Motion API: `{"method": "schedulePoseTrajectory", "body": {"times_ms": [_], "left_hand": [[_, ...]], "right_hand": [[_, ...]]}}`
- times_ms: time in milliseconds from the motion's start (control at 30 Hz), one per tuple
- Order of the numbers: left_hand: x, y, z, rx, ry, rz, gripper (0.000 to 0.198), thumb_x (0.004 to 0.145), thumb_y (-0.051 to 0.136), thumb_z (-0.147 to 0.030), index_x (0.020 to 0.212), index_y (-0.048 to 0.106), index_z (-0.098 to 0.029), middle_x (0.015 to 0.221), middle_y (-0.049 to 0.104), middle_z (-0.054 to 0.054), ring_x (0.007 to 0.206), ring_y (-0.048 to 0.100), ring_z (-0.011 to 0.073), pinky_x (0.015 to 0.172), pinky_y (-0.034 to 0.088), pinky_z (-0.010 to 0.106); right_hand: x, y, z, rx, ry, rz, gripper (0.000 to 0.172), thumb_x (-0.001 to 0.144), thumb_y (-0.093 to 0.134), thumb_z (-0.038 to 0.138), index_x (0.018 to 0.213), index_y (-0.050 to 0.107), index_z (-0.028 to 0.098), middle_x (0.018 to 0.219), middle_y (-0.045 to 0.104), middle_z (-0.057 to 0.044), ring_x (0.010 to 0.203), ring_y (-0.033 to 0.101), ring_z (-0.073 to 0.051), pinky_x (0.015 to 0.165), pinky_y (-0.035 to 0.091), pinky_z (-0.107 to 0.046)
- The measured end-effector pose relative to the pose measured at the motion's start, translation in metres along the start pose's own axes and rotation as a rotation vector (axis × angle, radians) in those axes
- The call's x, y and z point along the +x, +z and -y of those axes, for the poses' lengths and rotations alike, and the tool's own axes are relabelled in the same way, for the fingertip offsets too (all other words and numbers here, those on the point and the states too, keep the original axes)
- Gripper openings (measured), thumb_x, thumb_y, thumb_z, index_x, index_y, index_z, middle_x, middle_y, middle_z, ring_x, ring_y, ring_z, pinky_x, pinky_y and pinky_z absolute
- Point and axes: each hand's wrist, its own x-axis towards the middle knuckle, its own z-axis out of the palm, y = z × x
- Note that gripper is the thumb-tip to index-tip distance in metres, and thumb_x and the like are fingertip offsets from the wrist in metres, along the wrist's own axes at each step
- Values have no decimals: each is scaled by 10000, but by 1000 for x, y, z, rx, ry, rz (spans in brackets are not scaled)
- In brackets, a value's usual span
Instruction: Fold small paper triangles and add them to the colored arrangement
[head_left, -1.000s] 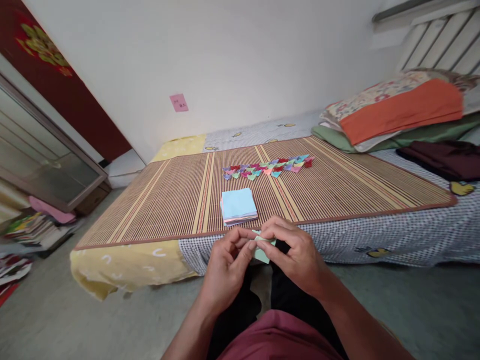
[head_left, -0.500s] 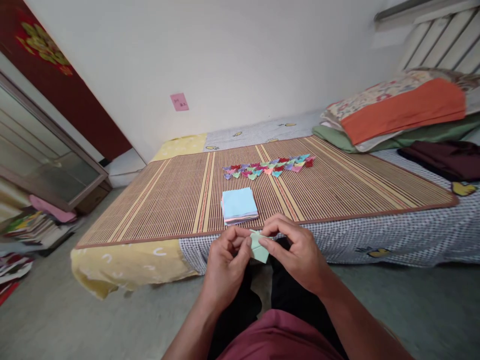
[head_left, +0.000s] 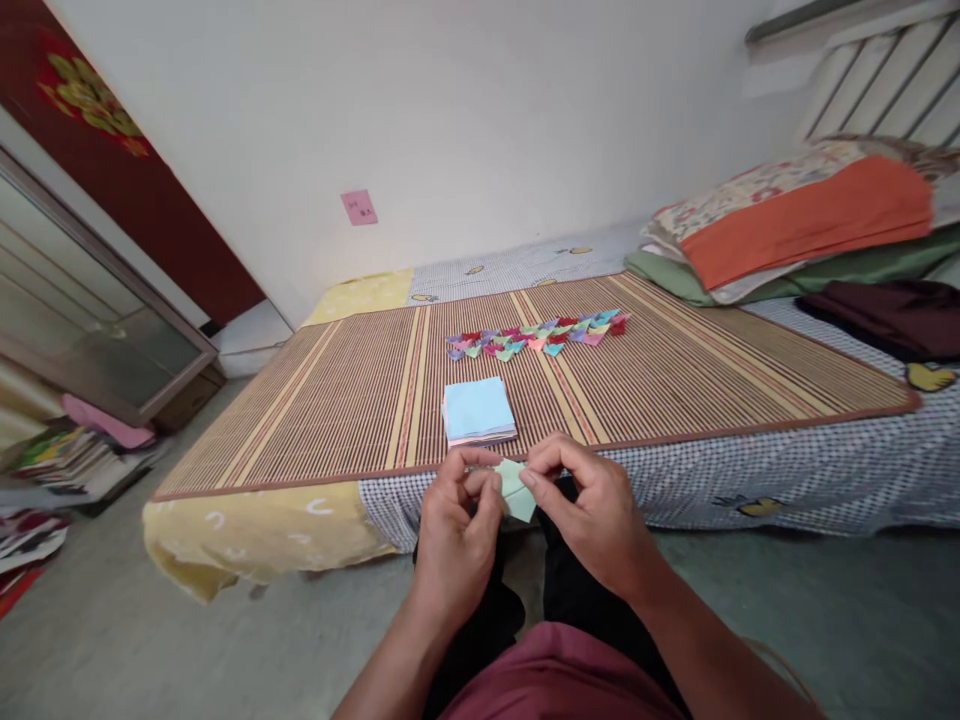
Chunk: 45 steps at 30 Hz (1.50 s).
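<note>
A small piece of pale green folded paper (head_left: 519, 498) is held above my lap, near the bed's front edge. My left hand (head_left: 459, 520) pinches its left side between thumb and fingers. On the opposite side, the thumb and index finger of my right hand (head_left: 589, 505) grip its upper right edge. Just beyond my hands lies a stack of square paper (head_left: 480, 408) with a light blue sheet on top. Farther back, several small folded paper pieces (head_left: 536, 334) in many colours are lined up in rows.
A striped woven mat (head_left: 322, 400) covers much of the bed. Folded bedding (head_left: 810, 235) with an orange band and a dark maroon cloth (head_left: 885, 318) lie at the right. Books (head_left: 64, 460) are piled on the left. A pink note (head_left: 359, 207) is on the wall.
My fingers have shifted slightly on the green paper, and its top edge shows a little differently between them. The paper stack and the coloured pieces stay where they were.
</note>
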Motion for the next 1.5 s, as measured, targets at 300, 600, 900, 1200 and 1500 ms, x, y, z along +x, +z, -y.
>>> {"method": "schedulePoseTrajectory", "body": {"times_ms": [300, 600, 900, 1200, 1500], "left_hand": [[-1, 3, 0, 31, 8, 6, 234, 995, 540, -310, 1186, 521, -176, 622, 452, -84, 537, 357, 91, 517, 291, 208], [-2, -1, 6, 111, 55, 22, 236, 1018, 506, -305, 1231, 515, -205, 631, 453, -81, 552, 369, 108, 543, 316, 226], [-2, -2, 8, 169, 100, 4, 231, 1025, 495, -297, 1236, 520, -206, 631, 476, -77, 567, 424, 115, 573, 352, 235], [-3, -1, 9, 195, 153, 24, 230, 1013, 512, -259, 1236, 525, -206, 661, 579, -60, 577, 500, 106, 604, 400, 229], [-3, 3, 4, -101, -60, 87, 178, 876, 728, -301, 973, 644, -177, 748, 668, 0, 682, 561, 123, 660, 436, 229]], "right_hand": [[-1, 2, -2, -35, -31, -28, 195, 914, 604, 116, 752, 541, 205, 761, 581, 11, 714, 563, -141, 673, 432, -264], [-2, 3, -4, 5, 20, -23, 172, 908, 608, 142, 763, 546, 212, 757, 589, 13, 697, 563, -144, 662, 443, -267], [-5, 4, -2, -28, 28, -29, 152, 943, 578, 188, 795, 548, 206, 750, 582, 11, 704, 562, -145, 675, 443, -265], [-1, 2, 2, 40, 108, 67, 69, 939, 599, 223, 916, 657, 194, 785, 631, 0, 740, 590, -159, 698, 449, -276], [-3, 3, -1, 168, 159, 32, 192, 972, 572, 285, 802, 595, 199, 745, 573, 7, 693, 540, -149, 632, 431, -259]]}}
